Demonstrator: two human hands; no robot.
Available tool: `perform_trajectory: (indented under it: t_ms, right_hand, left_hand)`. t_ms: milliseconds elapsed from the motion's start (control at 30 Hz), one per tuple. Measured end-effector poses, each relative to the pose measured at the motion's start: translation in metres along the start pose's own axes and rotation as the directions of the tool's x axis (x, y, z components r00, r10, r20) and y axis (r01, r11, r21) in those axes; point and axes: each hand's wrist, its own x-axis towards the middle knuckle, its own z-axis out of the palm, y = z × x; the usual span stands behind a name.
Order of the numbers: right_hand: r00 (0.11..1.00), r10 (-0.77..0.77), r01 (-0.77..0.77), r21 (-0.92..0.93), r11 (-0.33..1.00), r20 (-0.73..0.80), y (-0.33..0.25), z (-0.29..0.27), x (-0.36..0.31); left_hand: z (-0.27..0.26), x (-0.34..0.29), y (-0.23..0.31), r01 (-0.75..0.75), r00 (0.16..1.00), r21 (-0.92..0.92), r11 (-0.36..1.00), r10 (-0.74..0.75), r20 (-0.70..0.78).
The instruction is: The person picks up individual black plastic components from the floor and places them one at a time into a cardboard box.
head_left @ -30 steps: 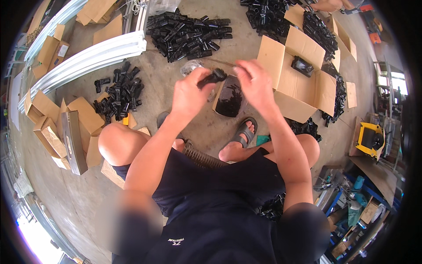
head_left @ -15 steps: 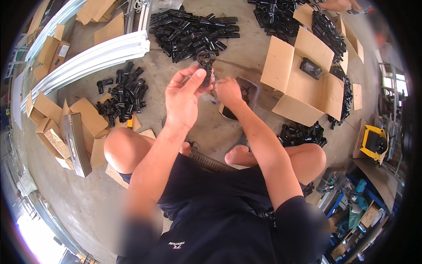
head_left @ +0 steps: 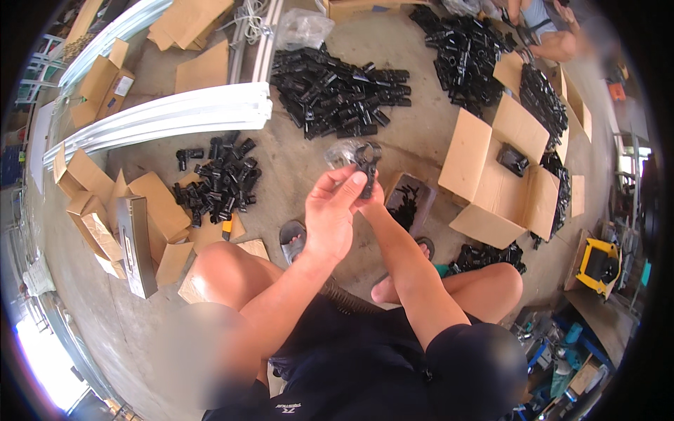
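A black pipe clamp (head_left: 368, 156) with an open ring at its top stands upright between my two hands in front of me. My left hand (head_left: 331, 219) is closed on its lower part, the thumb pressed along the near side. Against the same lower end, my right hand (head_left: 373, 198) is closed, its fingers partly hidden behind the clamp and my left hand. Crumpled clear plastic (head_left: 342, 154) shows just left of the ring; what holds it is hidden. A shallow bin (head_left: 425, 203) of small dark pieces sits on the floor right of my hands.
Piles of black fittings lie ahead (head_left: 337, 95), at left (head_left: 228, 179) and far right (head_left: 467, 59). An open carton (head_left: 484, 186) stands at right with a black pack (head_left: 512, 160) inside. White rails (head_left: 175, 112) cross the left. Another person (head_left: 554, 42) sits at the far right.
My right hand has come in beneath the clamp, close against my left hand; it was a little to the right before. The whole view has shifted, with things appearing lower and further right.
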Motion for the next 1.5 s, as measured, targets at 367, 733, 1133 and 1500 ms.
perform_trajectory:
  t_ms: [367,733,1133,1500]
  right_hand:
    - [0.991,-0.074,0.103,-0.272,0.957,0.115,-0.097,-0.078,-0.016]
    - [0.954,-0.301,0.292,-0.252,0.923,0.003,-0.282,-0.218,0.001]
    - [0.981,-0.168,0.191,0.308,0.932,-0.102,-0.353,-0.285,-0.087]
    - [0.846,-0.508,0.519,0.037,0.854,-0.162,-0.353,-0.264,-0.095]
  left_hand:
    - [0.008,-0.005,-0.005,-0.028,0.996,-0.007,1.0,0.029,0.082]
    - [0.019,-0.014,-0.005,-0.05,0.989,-0.056,0.997,0.057,0.134]
    - [0.011,-0.022,-0.028,-0.028,0.983,-0.018,0.999,0.03,0.182]
    - [0.016,-0.024,-0.048,0.02,0.984,0.067,0.998,-0.032,0.173]
